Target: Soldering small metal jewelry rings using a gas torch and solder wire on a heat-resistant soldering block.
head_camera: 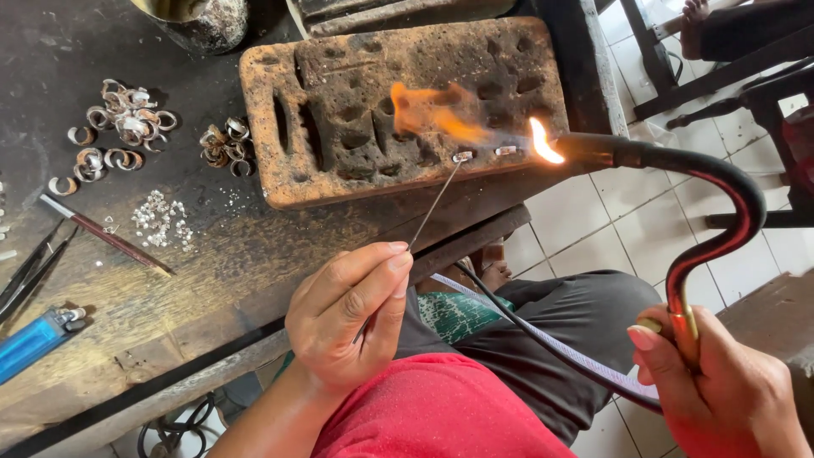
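Nearest: red cloth (441, 407) and dark trousers (585, 322) at bottom edge, lap partly hidden.

Left hand (348, 314): closed in a narrow pinch on a thin rod (434, 206), thumb and forefinger meeting at its near end. Rod long axis running from lower left up to upper right, tip pointing away toward a small metal piece (462, 157) on the block (407, 110); contact between tip and piece hard to make out.

Right hand (721, 390): wrapped around the torch (712, 203) handle, cut off by the lower right corner. Torch neck arching up and over, nozzle pointing left, flame (544, 142) at its mouth, orange glow (432, 110) spreading over the block. Second small piece (505, 150) just beside the first, nearer the nozzle.

Hoses (543, 339) crossing the lap, lower ends hidden.

Bench (212, 254), left: blue lighter (34, 339) cut off by the edge, tweezers (30, 267), brush (106, 233), scatter of pale chips (157, 220).

Farther: ring piles (127, 114) and (225, 144); pitted block lying lengthwise left to right.

Farthest: round pot (203, 21), cut off at top; dark furniture (721, 51) over white tiles (610, 212), partly out of view.
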